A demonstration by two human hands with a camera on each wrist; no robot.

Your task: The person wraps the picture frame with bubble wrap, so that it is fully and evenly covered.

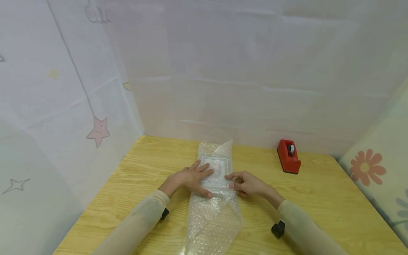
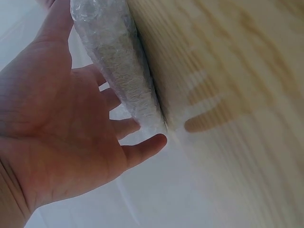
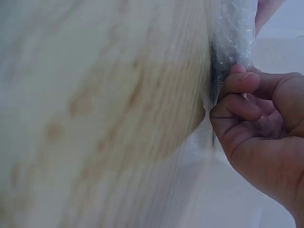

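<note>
A flat square package lies wrapped in clear bubble wrap, something whitish showing faintly through the layers. My left hand rests across its left side, fingers spread; the left wrist view shows the little finger stretched out beside the package's thick wrapped edge. On the right side, my right hand pinches the bubble wrap at the package's edge. Seen from the right wrist, its fingers are curled in at the lower part of that edge.
A red tape dispenser with a small roll stands at the back right of the wooden table. Loose bubble wrap extends from the package toward the near edge and the back. Printed white sheets hang around the table.
</note>
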